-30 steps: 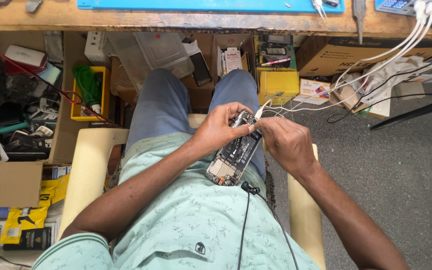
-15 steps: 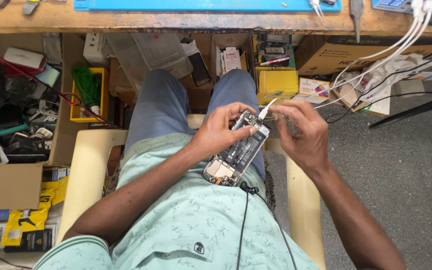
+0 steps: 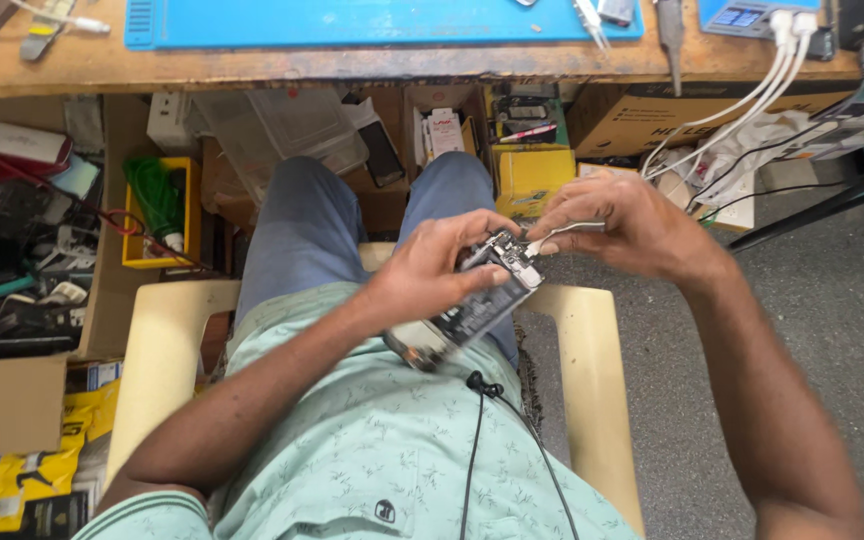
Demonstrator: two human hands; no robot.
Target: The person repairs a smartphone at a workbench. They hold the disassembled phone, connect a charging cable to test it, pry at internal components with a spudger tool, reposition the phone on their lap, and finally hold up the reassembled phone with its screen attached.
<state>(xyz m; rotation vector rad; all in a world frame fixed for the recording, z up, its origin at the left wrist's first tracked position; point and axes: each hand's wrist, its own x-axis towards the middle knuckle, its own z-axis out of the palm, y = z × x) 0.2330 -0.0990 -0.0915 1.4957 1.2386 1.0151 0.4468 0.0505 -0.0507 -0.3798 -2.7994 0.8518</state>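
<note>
Head view: left hand (image 3: 432,275) grips an opened phone (image 3: 467,315), right hand (image 3: 617,225) pinches tweezers (image 3: 562,232), below a cluttered wooden bench (image 3: 352,65) and grey floor (image 3: 832,300).

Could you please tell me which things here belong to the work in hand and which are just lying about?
In use:
- opened phone, gripped by the left hand
- tweezers, pinched in the right hand, tips at the phone's top end

Lying about:
- blue mat on the wooden bench
- yellow bin with green wire
- white cables
- cardboard box
</note>
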